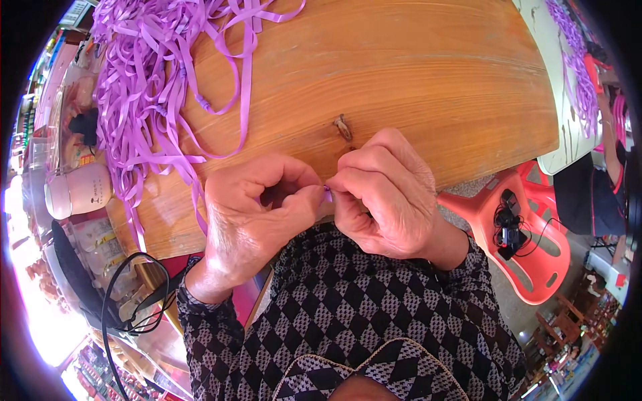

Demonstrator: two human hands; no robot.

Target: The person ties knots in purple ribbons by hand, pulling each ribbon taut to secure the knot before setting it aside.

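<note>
Close to my body, at the near edge of the wooden table (414, 73), my two hands meet fingertip to fingertip. Between them shows a small piece of purple ribbon (327, 194). My left hand (244, 214) pinches it between thumb and fingers. From the other side my right hand (394, 200) grips the same piece, its fingers curled tightly. Most of the ribbon is hidden by the fingers. To the left lies a large tangled heap of purple ribbons (144, 87), with a few loops and loose ends trailing toward my left hand. Some strands carry small knots.
A pale pink cup (90, 190) lies at the table's left edge. Below it runs a black cable (105, 321). On the right stands a coral plastic chair (535, 271) bearing black cords and an adapter (511, 234). Beyond, another person (592, 194) is beside a white table (540, 40) with purple ribbons.
</note>
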